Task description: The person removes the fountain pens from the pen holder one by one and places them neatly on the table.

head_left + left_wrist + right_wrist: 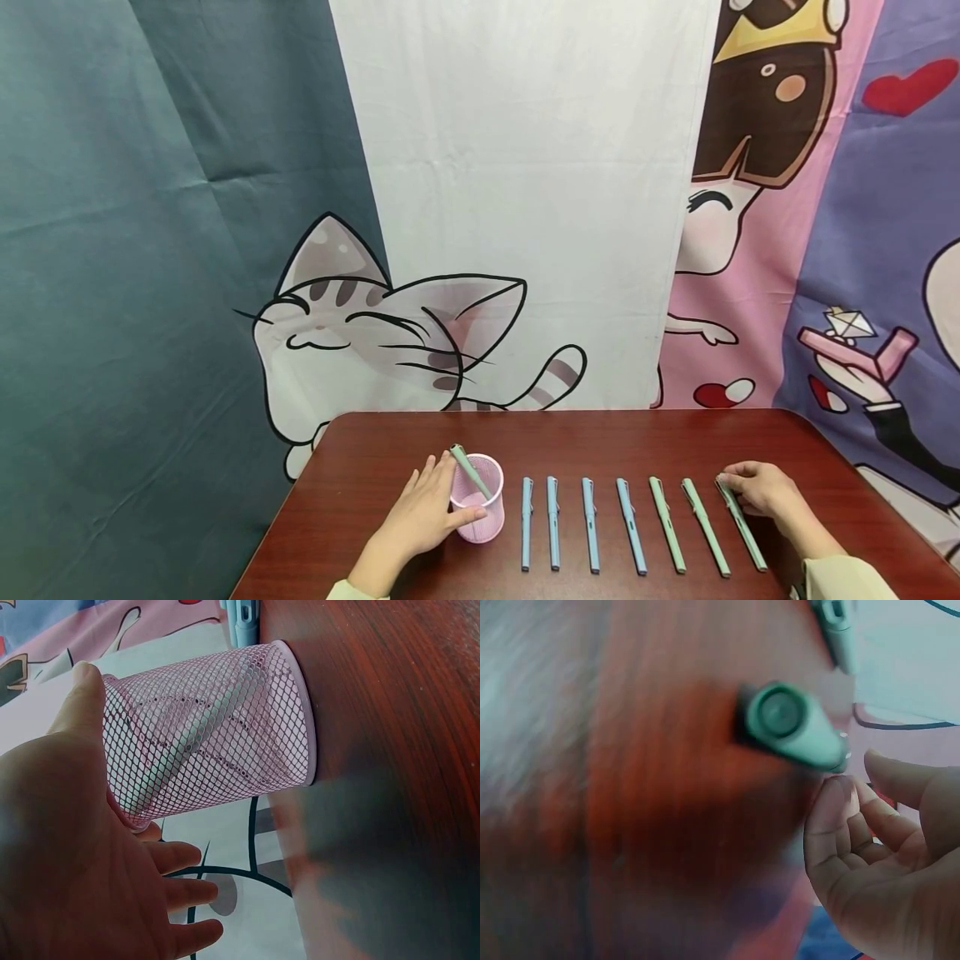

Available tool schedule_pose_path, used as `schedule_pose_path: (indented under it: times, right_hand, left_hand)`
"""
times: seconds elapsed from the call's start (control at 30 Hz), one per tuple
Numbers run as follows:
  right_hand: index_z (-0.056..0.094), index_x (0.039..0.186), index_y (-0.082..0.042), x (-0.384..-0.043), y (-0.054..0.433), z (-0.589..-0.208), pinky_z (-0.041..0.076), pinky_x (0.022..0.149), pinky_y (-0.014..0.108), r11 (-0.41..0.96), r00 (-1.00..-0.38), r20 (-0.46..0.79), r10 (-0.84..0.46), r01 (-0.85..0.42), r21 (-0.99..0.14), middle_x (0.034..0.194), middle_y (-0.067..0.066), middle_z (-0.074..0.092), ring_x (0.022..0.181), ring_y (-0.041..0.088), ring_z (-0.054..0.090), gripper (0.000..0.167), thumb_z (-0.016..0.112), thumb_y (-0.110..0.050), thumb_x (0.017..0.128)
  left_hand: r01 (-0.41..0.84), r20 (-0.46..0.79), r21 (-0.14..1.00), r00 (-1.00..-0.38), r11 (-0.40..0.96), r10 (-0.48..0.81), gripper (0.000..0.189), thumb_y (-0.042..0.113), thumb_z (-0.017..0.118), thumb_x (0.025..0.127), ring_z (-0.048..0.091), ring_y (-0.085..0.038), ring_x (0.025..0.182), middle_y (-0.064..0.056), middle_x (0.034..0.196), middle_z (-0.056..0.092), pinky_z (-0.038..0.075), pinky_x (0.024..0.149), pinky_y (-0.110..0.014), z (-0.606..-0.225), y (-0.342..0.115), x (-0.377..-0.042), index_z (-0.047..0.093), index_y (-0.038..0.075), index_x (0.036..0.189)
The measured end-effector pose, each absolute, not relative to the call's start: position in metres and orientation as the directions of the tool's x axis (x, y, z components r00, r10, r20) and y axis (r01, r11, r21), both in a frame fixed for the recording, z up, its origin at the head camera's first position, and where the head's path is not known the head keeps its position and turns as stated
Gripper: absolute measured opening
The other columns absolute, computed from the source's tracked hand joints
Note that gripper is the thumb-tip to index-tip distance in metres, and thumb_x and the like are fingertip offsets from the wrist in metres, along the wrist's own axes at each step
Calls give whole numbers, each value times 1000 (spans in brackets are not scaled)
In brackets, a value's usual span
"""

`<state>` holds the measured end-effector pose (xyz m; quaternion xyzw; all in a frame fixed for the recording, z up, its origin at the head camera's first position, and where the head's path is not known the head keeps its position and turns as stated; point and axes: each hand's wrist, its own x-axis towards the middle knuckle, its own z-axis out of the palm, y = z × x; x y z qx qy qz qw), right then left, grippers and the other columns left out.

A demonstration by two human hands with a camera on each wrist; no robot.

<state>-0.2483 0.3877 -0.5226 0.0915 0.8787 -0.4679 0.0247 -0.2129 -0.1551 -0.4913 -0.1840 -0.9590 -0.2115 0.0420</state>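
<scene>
My left hand (424,515) is at a pink mesh pen cup (487,527), its thumb across the near side and its straight fingers along the left and behind. A green pen (471,472) leans inside the cup. In the left wrist view, the thumb (84,694) touches the rim and the other fingers spread beyond it. At the right end of a row, my right hand (763,490) has its fingertips at the far, clip end of a dark green pen (744,527) lying on the table. A small gap shows between thumb and pen (810,735) in the right wrist view.
Left of that pen lie two lighter green pens (705,527) (667,525) and several blue pens (591,525), roughly parallel on the reddish-brown table (405,442). A printed cloth backdrop (540,167) hangs behind the table's far edge.
</scene>
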Motion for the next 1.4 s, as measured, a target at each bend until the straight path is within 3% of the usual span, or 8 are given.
schedule_pose_path:
  times: [0.33,0.7,1.03,1.27,1.4]
  right_hand:
    - [59,123,15,-252,359,-494,57,59,27,600,-992,-43,117,105,-793,80,4,68,69,13,64,43,66,-19,98]
    - [60,127,11,-249,313,-473,61,70,33,591,-1000,8,28,10,-807,105,24,71,86,26,73,45,68,-23,98]
    - [63,125,8,-249,277,-459,60,69,36,597,-997,71,-36,-79,-798,104,22,72,86,27,72,41,69,-22,97]
    - [64,125,5,-249,252,-458,61,80,42,536,-997,66,-50,-83,-840,108,20,71,95,31,72,40,69,-22,97]
    - [65,124,5,-249,238,-456,61,79,42,539,-992,101,-81,-128,-833,106,17,71,97,35,71,39,70,-22,97]
  left_hand:
    - [370,161,394,-929,841,333,102,68,63,88,29,-47,148,-27,158,35,24,117,-67,-491,-154,-212,33,-3,155]
    - [375,164,391,-927,841,337,101,67,63,88,29,-47,148,-27,158,35,25,117,-66,-491,-154,-211,33,-3,155]
    - [372,160,388,-928,843,336,103,69,61,88,28,-47,148,-27,159,35,24,117,-66,-491,-154,-212,33,-3,155]
    - [368,153,388,-930,845,335,103,70,61,88,28,-47,148,-27,159,34,24,117,-66,-493,-154,-213,32,-3,155]
    - [367,154,387,-930,846,332,103,69,61,88,28,-47,148,-27,159,34,25,117,-66,-493,-155,-213,33,-3,155]
